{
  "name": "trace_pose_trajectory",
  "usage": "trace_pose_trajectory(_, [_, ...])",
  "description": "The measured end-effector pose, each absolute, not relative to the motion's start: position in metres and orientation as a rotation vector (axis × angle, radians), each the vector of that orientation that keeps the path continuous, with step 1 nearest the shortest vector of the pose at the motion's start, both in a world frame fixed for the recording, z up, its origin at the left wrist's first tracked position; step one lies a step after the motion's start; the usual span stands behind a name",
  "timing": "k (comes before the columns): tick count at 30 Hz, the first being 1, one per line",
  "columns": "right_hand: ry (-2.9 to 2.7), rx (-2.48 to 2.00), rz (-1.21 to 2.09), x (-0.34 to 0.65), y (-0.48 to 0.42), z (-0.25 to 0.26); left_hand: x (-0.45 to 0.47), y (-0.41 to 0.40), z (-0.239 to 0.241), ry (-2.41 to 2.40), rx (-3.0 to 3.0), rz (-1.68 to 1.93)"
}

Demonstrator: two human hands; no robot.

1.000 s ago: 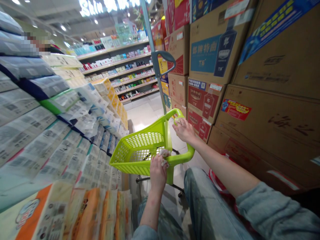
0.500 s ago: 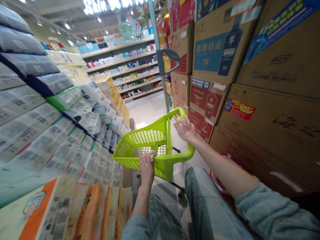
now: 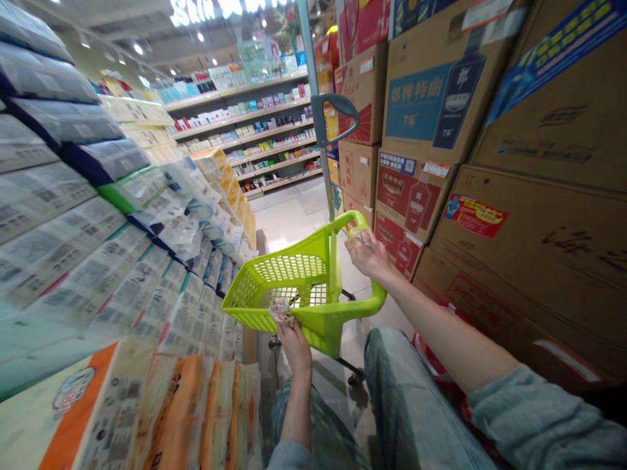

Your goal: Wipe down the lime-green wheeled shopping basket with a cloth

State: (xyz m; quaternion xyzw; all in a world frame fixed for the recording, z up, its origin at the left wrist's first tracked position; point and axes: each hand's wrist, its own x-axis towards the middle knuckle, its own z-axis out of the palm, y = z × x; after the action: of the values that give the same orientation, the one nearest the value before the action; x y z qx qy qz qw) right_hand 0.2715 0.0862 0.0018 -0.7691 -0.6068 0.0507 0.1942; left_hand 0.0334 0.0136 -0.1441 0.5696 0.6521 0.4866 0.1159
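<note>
A lime-green shopping cart [image 3: 316, 326] with a perforated basket stands right in front of me, turned toward the left. My left hand [image 3: 296, 352] is closed on a crumpled, pale patterned cloth [image 3: 281, 311], which rests against the near rim of the basket. On the far part of the curved green handle [image 3: 375, 301], my right hand [image 3: 369, 254] has its fingers curled round the bar. Through the basket's holes the floor shows, and a few dark spots underneath cannot be made out.
Stacked packs of tissue paper [image 3: 142, 274] line the left, with orange packs [image 3: 171, 411] near me. Cardboard boxes [image 3: 416, 98] rise on the right. A grey pole with a loop handle [image 3: 321, 124] stands beyond the cart. Shelves of small goods [image 3: 264, 124] are further back.
My left hand has shifted slightly right and down along the basket rim, and more of the cloth now shows above the fingers. My right hand stays on the handle.
</note>
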Motion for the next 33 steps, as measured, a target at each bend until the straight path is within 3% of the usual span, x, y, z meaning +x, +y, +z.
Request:
trace_pose_trajectory(11, [-1.698, -2.173, 0.129, 0.259, 0.081, 0.005, 0.070, 0.004, -0.133, 2.068, 1.528, 1.582])
trace_pose_trajectory(33, [-1.662, -2.201, 0.119, 0.272, 0.079, 0.002, 0.126, -0.077, -0.106, 1.494, 1.909, 1.534])
